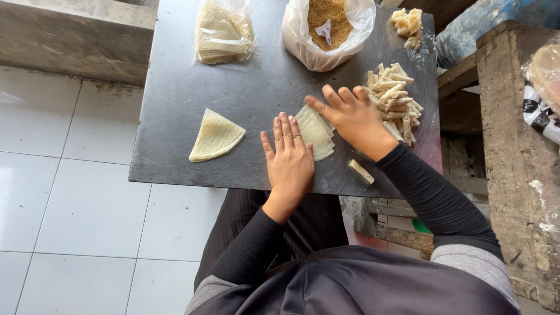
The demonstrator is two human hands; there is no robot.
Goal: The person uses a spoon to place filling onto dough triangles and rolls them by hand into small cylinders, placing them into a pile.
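Head view, looking down on a dark metal tabletop [245, 93] over white floor tiles. L. hand [290, 157] lies flat, palm down, fingers straight and together, gripping nothing; fingertips touch the left edge of a fanned stack of wedge-cut wrapper sheets [318, 137]. R. hand [353, 116] rests on the same stack's upper right side, fingers spread and slightly curled, pressing rather than grasping. Stack sits at table centre-right, between the two hands. Just right of the r. hand: pile of finished rolls [395, 96], w/ one single roll [361, 171] apart near the front edge. Left of the hands, well apart: a lone wedge sheet [214, 137]. Far edge: bagged sheets [223, 32], bag of brown crumb filling [328, 29], small pale lump [408, 24].
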